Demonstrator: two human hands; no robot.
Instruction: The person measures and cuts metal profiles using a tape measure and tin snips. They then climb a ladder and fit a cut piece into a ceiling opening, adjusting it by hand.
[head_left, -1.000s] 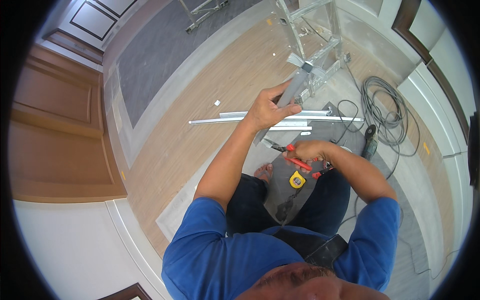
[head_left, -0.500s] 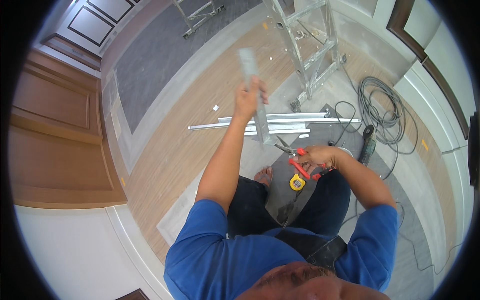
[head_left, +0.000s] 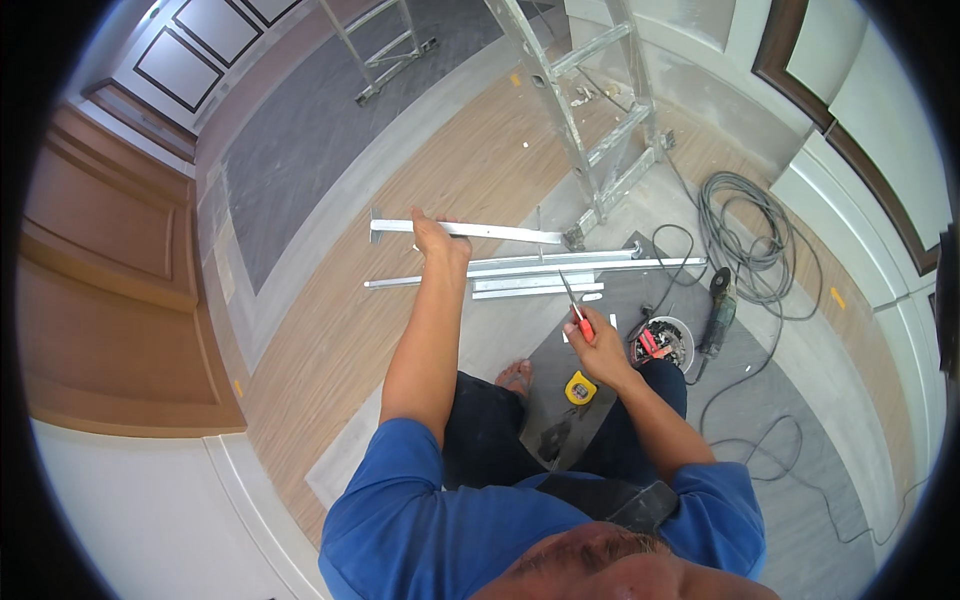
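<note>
Left hand [head_left: 440, 240] is closed around a metal strip [head_left: 508, 233], seen beyond the metal lengths [head_left: 540, 268]; its far side is hidden. Right hand [head_left: 602, 355] is clamped on a red-handled tool [head_left: 586, 328], covering much of the handle. Ladder [head_left: 553, 105] is cut off above; bucket [head_left: 689, 333] contents are indistinct.

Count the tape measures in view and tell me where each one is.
1: a yellow tape measure on the grey floor, to the right of the visible foot. Others could be hidden behind the person's body.
</note>
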